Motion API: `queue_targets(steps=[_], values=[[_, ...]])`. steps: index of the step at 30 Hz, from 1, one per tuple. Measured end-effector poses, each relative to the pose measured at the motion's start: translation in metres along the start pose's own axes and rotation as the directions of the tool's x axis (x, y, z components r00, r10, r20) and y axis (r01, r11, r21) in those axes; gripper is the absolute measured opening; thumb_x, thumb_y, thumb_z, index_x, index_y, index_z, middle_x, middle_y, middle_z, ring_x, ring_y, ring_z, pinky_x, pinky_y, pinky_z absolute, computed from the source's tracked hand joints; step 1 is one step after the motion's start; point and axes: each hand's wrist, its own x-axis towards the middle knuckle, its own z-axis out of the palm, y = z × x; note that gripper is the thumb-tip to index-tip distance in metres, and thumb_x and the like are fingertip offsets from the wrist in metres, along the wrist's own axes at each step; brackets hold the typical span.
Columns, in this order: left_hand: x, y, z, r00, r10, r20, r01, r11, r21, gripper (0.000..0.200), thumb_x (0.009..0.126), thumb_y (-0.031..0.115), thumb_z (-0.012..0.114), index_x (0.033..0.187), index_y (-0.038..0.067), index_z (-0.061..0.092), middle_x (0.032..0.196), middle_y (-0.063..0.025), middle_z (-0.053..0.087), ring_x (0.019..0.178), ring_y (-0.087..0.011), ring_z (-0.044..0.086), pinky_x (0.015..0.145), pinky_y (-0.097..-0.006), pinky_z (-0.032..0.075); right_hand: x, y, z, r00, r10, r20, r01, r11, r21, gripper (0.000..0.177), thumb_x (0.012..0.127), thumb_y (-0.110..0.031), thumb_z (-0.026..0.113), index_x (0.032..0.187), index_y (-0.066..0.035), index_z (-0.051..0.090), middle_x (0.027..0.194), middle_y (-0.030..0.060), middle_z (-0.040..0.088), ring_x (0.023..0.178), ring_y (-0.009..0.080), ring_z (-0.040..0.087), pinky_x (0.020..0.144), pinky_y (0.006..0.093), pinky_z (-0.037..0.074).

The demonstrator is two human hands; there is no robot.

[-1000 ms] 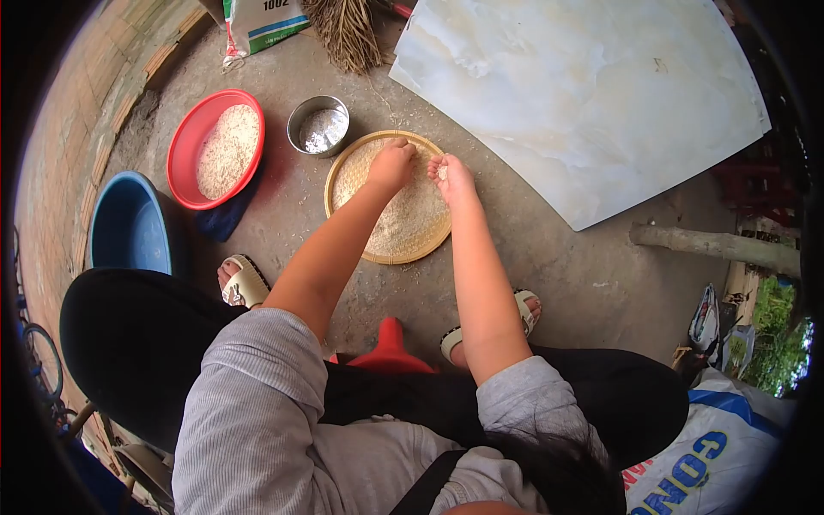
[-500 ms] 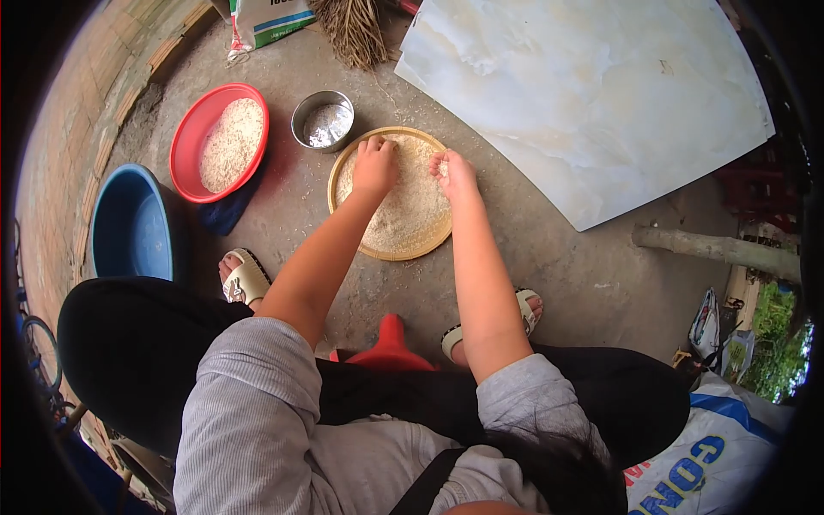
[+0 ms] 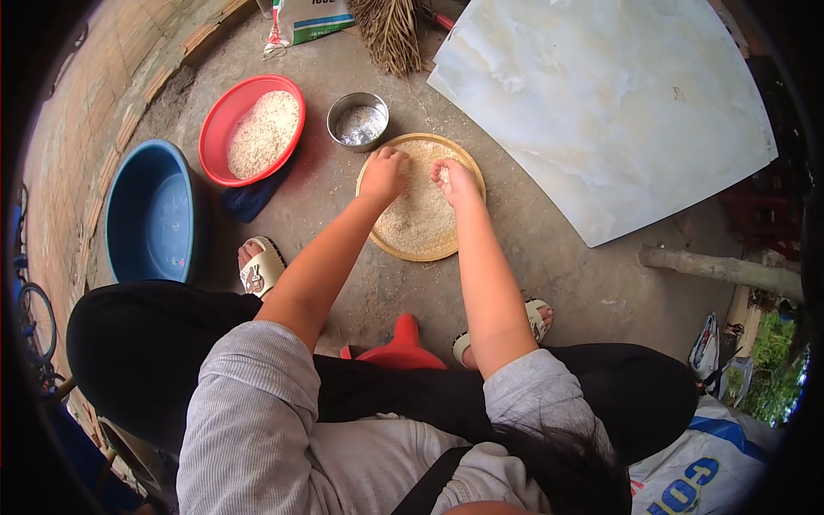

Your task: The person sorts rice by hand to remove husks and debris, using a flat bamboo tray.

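A round woven tray point(image 3: 413, 257) on the concrete floor holds a layer of whitish rice grains point(image 3: 418, 225). Over its upper left rim is my left hand point(image 3: 384, 177), fingers curled downward; what lies under them is hidden. My right hand point(image 3: 456, 182) hovers above the right half of the tray, palm turned inward. Its bent fingers hold some rice, and pale grains show at the fingertips. Just beyond the tray's upper left side stands a steel bowl point(image 3: 358, 123) with a few grains in the bottom.
To the left, a red basin point(image 3: 209, 144) holds more grain, and a blue tub point(image 3: 154, 215) stands nearer me. A straw broom point(image 3: 388, 39) and a printed sack point(image 3: 311, 21) lie at the back. A large pale sheet point(image 3: 601, 112) covers the right. Part of a red stool point(image 3: 403, 348) shows below.
The view has shifted, so the floor items appear farther right. Relative to the tray, both hands have moved left: the left onto the rim, the right inward over the rice.
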Motion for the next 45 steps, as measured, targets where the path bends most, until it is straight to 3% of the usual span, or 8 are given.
queue_targets(steps=[3, 9, 11, 25, 28, 32, 43, 45], values=[[-0.011, -0.018, 0.001, 0.955, -0.153, 0.255, 0.187, 0.976, -0.112, 0.021, 0.068, 0.004, 0.062, 0.088, 0.005, 0.069, 0.087, -0.0106, 0.064, 0.08, -0.031, 0.061, 0.075, -0.0384, 0.051, -0.004, -0.001, 0.005, 1.0, -0.012, -0.027, 0.011, 0.998, -0.057, 0.015, 0.089, -0.006, 0.05, 0.093, 0.006, 0.056, 0.079, 0.0127, 0.057, 0.069, 0.0199, 0.058, 0.065, 0.0314, 0.052], [-0.001, 0.026, -0.017, 0.941, -0.147, 0.306, 0.279, 0.846, -0.453, 0.015, 0.077, 0.009, 0.067, 0.091, 0.006, 0.07, 0.093, -0.0106, 0.068, 0.085, -0.0257, 0.065, 0.076, -0.0352, 0.052, -0.004, 0.012, 0.019, 0.998, 0.001, -0.056, -0.006, 0.996, -0.09, 0.015, 0.089, -0.007, 0.051, 0.095, 0.006, 0.056, 0.081, 0.013, 0.059, 0.071, 0.0208, 0.06, 0.065, 0.0325, 0.053], [0.005, 0.029, -0.023, 0.991, 0.043, 0.124, -0.005, 0.957, -0.289, 0.025, 0.077, 0.009, 0.064, 0.102, 0.008, 0.066, 0.112, -0.0113, 0.062, 0.103, -0.0287, 0.059, 0.086, -0.0385, 0.048, -0.002, 0.017, 0.025, 1.0, 0.014, -0.002, -0.014, 0.999, -0.046, 0.015, 0.089, -0.007, 0.052, 0.095, 0.006, 0.056, 0.082, 0.0133, 0.059, 0.072, 0.021, 0.06, 0.066, 0.0329, 0.053], [-0.052, -0.013, -0.015, 0.937, 0.016, 0.349, -0.083, 0.98, 0.178, 0.047, 0.086, 0.016, 0.046, 0.133, 0.013, 0.045, 0.147, -0.0078, 0.034, 0.137, -0.0274, 0.028, 0.113, -0.0369, 0.024, 0.0, -0.023, 0.152, 0.94, -0.279, 0.197, 0.311, 0.937, -0.159, 0.022, 0.079, 0.008, 0.061, 0.1, 0.013, 0.061, 0.088, 0.0172, 0.065, 0.076, 0.021, 0.066, 0.068, 0.0255, 0.056], [-0.05, -0.015, -0.015, 0.933, 0.015, 0.359, -0.077, 0.984, 0.16, 0.048, 0.085, 0.016, 0.046, 0.133, 0.011, 0.045, 0.147, -0.0074, 0.034, 0.138, -0.027, 0.027, 0.113, -0.0368, 0.024, 0.002, -0.027, 0.173, 0.822, -0.481, 0.304, 0.553, 0.549, -0.627, 0.016, 0.074, 0.001, 0.065, 0.09, 0.002, 0.07, 0.079, 0.0139, 0.07, 0.074, 0.0189, 0.068, 0.068, 0.0305, 0.053], [-0.052, -0.016, -0.015, 0.949, 0.051, 0.312, -0.101, 0.984, 0.148, 0.049, 0.084, 0.016, 0.05, 0.132, 0.008, 0.045, 0.145, -0.0083, 0.037, 0.137, -0.0273, 0.028, 0.112, -0.0376, 0.025, 0.001, -0.039, 0.193, 0.65, -0.497, 0.576, 0.698, 0.089, -0.711, 0.013, 0.075, -0.003, 0.065, 0.086, -0.005, 0.072, 0.086, 0.0177, 0.068, 0.081, 0.0304, 0.067, 0.075, 0.0359, 0.052], [-0.053, -0.015, -0.019, 0.967, 0.068, 0.244, -0.099, 0.988, 0.116, 0.045, 0.088, 0.016, 0.048, 0.132, 0.008, 0.044, 0.141, -0.0091, 0.041, 0.135, -0.028, 0.032, 0.111, -0.0393, 0.027, 0.023, -0.033, 0.191, 0.401, -0.546, 0.735, 0.841, -0.1, -0.532, 0.019, 0.081, -0.002, 0.058, 0.095, -0.004, 0.071, 0.092, 0.0166, 0.068, 0.086, 0.0294, 0.067, 0.079, 0.0375, 0.051], [-0.053, -0.014, -0.02, 0.968, 0.069, 0.241, -0.1, 0.988, 0.12, 0.045, 0.088, 0.016, 0.047, 0.132, 0.008, 0.044, 0.141, -0.0092, 0.041, 0.134, -0.028, 0.033, 0.11, -0.0394, 0.028, 0.031, -0.031, 0.19, 0.457, -0.43, 0.778, 0.834, -0.097, -0.543, 0.023, 0.082, -0.004, 0.057, 0.101, -0.006, 0.069, 0.1, 0.0169, 0.066, 0.094, 0.0314, 0.064, 0.083, 0.0378, 0.05]])
